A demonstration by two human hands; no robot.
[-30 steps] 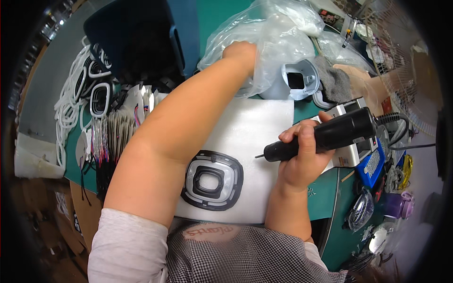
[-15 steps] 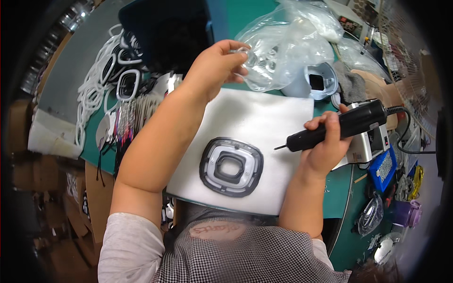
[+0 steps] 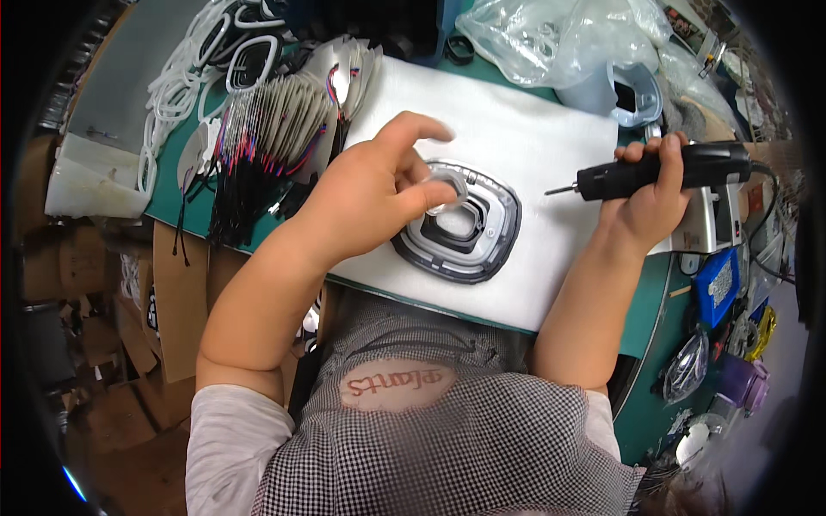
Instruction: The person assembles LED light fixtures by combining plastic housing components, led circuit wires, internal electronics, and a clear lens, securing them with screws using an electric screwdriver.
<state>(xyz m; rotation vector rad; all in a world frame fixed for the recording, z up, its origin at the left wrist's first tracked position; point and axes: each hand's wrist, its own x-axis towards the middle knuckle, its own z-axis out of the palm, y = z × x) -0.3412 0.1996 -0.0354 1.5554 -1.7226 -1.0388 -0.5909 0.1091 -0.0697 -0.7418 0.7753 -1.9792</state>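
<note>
My left hand [image 3: 366, 189] is closed on a small clear, round plastic piece [image 3: 451, 182], pinched by thumb and fingers. It hovers over a dark grey and light grey rounded-square frame [image 3: 506, 245] with an opening in its middle; whether the piece touches the frame I cannot tell. The frame lies on a white foam pad [image 3: 551, 129], its left edge partly hidden by my hand. On the right, my right hand [image 3: 641, 211] grips a black corded electric screwdriver [image 3: 710, 163], its thin bit pointing left above the pad, apart from the frame.
Fanned thin plates [image 3: 288, 116] with coloured wires stand left of the pad, near white ring gaskets [image 3: 176, 90]. Behind lie a clear plastic bag [image 3: 568, 43] and a light blue housing [image 3: 641, 99]. A blue tray [image 3: 718, 284] of small parts sits at right. The screwdriver's cord [image 3: 781, 193] runs right.
My left hand has come down from beside the plastic bag to the frame, carrying the clear piece. My right hand still holds the screwdriver. The view has shifted, so the pad appears higher.
</note>
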